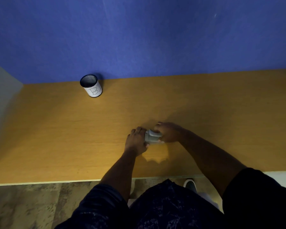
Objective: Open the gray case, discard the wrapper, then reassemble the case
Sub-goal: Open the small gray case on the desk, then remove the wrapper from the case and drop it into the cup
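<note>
Gray case (151,136): small, boxy, gripped btwn both hands, low over wooden desk.

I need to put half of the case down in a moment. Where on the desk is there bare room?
Nearly everywhere. The desk is bare right of the right hand, and between the left hand and the cup by the wall. Only the spot where both hands hold the gray case is crowded.

The case (151,137) sits on the table (56,138), toward my edge. My left hand (136,140) lies against its left side, my right hand (168,132) against its right. Well behind the case and to its left, the cup (91,85) stands by the wall (139,33).
</note>
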`<action>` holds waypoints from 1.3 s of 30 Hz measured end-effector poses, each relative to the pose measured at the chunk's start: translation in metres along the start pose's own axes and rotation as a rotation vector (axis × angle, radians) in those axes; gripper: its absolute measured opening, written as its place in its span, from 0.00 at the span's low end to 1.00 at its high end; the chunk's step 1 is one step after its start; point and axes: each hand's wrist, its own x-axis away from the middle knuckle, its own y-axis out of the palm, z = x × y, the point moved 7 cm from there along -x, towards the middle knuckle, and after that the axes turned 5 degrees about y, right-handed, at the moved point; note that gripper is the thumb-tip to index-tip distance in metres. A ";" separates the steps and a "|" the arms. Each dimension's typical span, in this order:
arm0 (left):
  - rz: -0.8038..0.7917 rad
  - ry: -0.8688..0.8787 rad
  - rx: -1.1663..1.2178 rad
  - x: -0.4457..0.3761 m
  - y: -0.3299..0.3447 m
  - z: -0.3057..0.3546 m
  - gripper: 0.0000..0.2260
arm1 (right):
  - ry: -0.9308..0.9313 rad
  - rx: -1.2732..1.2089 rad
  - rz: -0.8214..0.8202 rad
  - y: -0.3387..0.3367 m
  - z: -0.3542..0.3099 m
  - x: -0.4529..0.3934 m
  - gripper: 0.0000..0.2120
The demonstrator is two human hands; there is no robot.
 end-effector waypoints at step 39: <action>-0.176 0.297 -0.338 -0.009 -0.005 0.025 0.31 | 0.844 -0.323 0.528 0.029 0.108 0.106 0.32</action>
